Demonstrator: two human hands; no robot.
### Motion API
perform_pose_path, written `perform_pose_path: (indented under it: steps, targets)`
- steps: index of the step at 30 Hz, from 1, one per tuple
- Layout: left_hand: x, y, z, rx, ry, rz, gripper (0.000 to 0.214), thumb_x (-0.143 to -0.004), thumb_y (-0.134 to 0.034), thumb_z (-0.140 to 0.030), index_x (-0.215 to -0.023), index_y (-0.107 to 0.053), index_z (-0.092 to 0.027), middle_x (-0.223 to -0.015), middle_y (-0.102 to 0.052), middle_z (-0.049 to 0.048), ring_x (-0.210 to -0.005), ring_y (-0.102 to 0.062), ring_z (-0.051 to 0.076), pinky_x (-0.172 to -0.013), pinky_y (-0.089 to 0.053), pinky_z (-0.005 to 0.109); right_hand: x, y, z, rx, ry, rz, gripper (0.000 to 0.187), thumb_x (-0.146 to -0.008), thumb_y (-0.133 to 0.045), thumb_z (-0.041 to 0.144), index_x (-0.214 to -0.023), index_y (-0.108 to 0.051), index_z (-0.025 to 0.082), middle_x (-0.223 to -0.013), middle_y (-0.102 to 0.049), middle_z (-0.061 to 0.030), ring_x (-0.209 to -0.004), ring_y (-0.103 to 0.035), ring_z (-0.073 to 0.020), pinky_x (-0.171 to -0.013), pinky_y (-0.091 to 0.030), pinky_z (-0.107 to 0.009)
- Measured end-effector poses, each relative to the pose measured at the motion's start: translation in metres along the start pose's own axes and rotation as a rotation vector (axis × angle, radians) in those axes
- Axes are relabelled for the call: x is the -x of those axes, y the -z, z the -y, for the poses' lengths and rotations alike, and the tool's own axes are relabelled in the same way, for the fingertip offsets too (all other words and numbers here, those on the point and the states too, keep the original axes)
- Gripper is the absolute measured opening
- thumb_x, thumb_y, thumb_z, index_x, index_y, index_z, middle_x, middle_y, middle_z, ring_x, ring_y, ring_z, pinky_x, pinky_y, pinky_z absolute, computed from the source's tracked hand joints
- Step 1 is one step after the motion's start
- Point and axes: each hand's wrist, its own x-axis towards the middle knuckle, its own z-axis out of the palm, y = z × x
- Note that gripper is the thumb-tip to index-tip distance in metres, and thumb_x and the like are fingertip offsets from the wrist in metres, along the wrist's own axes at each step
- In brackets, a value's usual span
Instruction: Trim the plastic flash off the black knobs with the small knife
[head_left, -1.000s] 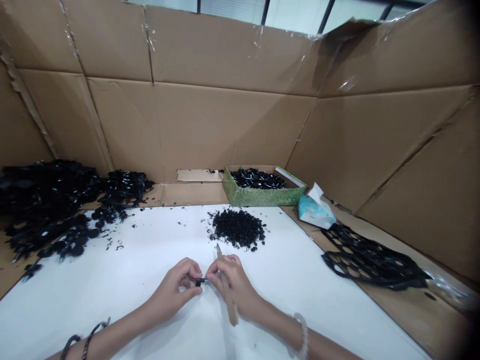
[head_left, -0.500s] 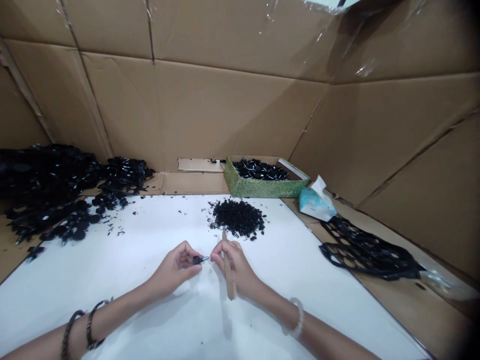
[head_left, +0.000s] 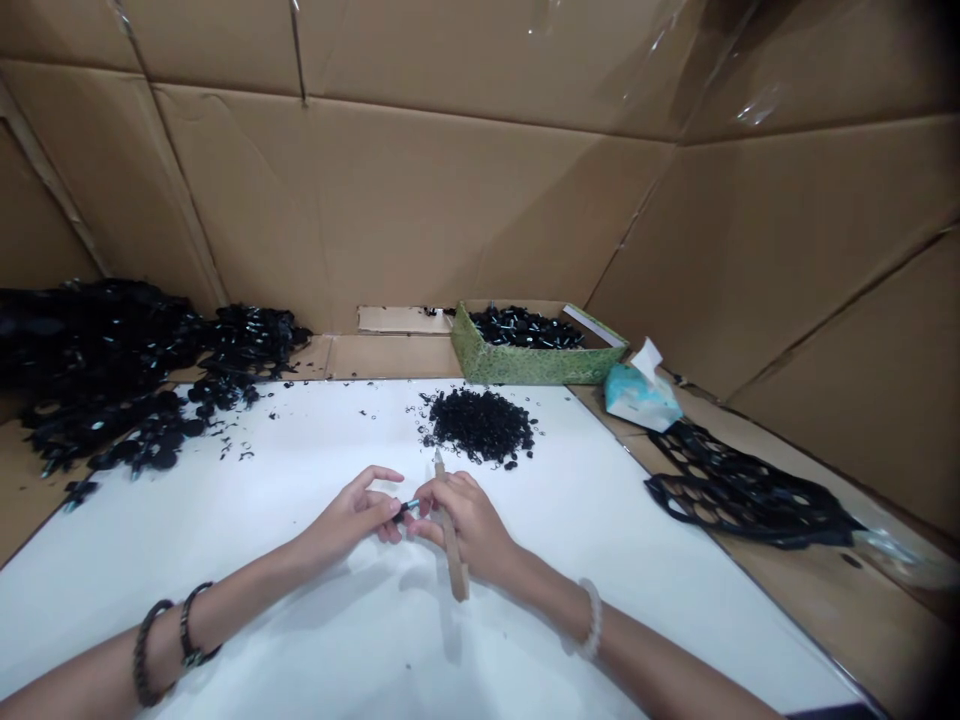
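Observation:
Between thumb and fingers, my left hand (head_left: 352, 520) pinches a small black part with a shiny metal pin (head_left: 409, 507), tilted so the pin points up and right. Close beside it, my right hand (head_left: 476, 525) grips a wooden-handled tool (head_left: 454, 565) with a narrow pointed tip, aimed away from me. My right thumb and forefinger are near the pin's end; whether they touch it, or hold anything small, I cannot tell. Just beyond my hands lies a heap of small black rings (head_left: 481, 425) on the white tabletop (head_left: 322, 660).
A green box (head_left: 540, 364) full of black parts with pins stands at the back. Many more black parts (head_left: 112, 340) are heaped at left. To the right are a tissue pack (head_left: 643, 398) and perforated black sheets (head_left: 757, 495). Cardboard walls (head_left: 480, 200) enclose the table.
My left hand has turned, and the pin now slants upward more steeply. My right thumb and forefinger have parted, and the tool's tip has swung slightly left. The view has shifted slightly.

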Motion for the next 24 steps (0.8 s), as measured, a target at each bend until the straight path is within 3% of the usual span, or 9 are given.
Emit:
perform_pose_path:
  steps: [3, 6, 11, 15, 20, 24]
  targets:
    - [0.000, -0.001, 0.001, -0.031, -0.001, 0.006, 0.046, -0.077, -0.060, -0.047, -0.107, -0.043, -0.017, -0.064, -0.062, -0.0014, -0.059, -0.057, 0.013, -0.063, -0.042, 0.028, -0.002, -0.004, 0.003, -0.057, -0.032, 0.001, 0.034, -0.084, -0.052, 0.051, -0.074, -0.055, 0.019, -0.061, -0.057, 0.0008, -0.060, -0.050, -0.0139, -0.066, -0.034, -0.027]
    - [0.000, -0.001, 0.002, -0.045, 0.005, 0.033, 0.046, -0.077, -0.060, -0.048, -0.107, -0.041, -0.017, -0.067, -0.063, -0.0004, -0.059, -0.056, 0.012, -0.061, -0.040, 0.027, -0.002, -0.006, 0.005, -0.155, -0.106, -0.030, 0.039, -0.084, -0.051, 0.050, -0.062, -0.053, 0.018, -0.052, -0.051, 0.0021, -0.054, -0.044, -0.0120, -0.063, -0.034, -0.026]
    - [0.000, -0.002, 0.005, -0.026, -0.027, 0.050, 0.041, -0.079, -0.059, -0.045, -0.105, -0.040, -0.019, -0.073, -0.062, -0.0005, -0.059, -0.052, 0.010, -0.060, -0.037, 0.025, -0.001, -0.010, 0.004, -0.505, -0.327, 0.070, 0.039, -0.079, -0.056, 0.051, -0.060, -0.049, 0.017, -0.055, -0.051, 0.0019, -0.050, -0.038, -0.0091, -0.050, -0.031, -0.022]
    - [0.000, -0.002, 0.009, -0.004, -0.037, 0.059, 0.039, -0.080, -0.058, -0.044, -0.104, -0.039, -0.021, -0.073, -0.058, -0.0023, -0.059, -0.051, 0.010, -0.063, -0.039, 0.026, -0.001, -0.012, 0.004, -0.579, -0.389, 0.051, 0.040, -0.075, -0.060, 0.051, -0.059, -0.047, 0.017, -0.056, -0.047, 0.0023, -0.053, -0.038, -0.0095, -0.050, -0.030, -0.022]
    - [0.004, -0.004, 0.009, -0.023, -0.067, 0.005, 0.042, -0.074, -0.067, -0.037, -0.103, -0.040, -0.024, -0.078, -0.053, -0.0039, -0.061, -0.048, 0.008, -0.060, -0.036, 0.023, -0.001, 0.001, 0.014, -0.614, -0.448, 0.122, 0.043, -0.073, -0.061, 0.052, -0.057, -0.046, 0.016, -0.053, -0.040, 0.0043, -0.051, -0.031, -0.0075, -0.048, -0.023, -0.021]
    - [0.009, -0.007, 0.002, -0.112, -0.072, 0.020, 0.041, -0.072, -0.069, -0.032, -0.102, -0.043, -0.022, -0.077, -0.051, -0.0037, -0.061, -0.046, 0.009, -0.059, -0.035, 0.023, -0.001, 0.018, 0.018, -0.794, -0.519, 0.247, 0.035, -0.074, -0.063, 0.045, -0.061, -0.050, 0.015, -0.051, -0.036, 0.0063, -0.047, -0.026, -0.0056, -0.045, -0.017, -0.021]
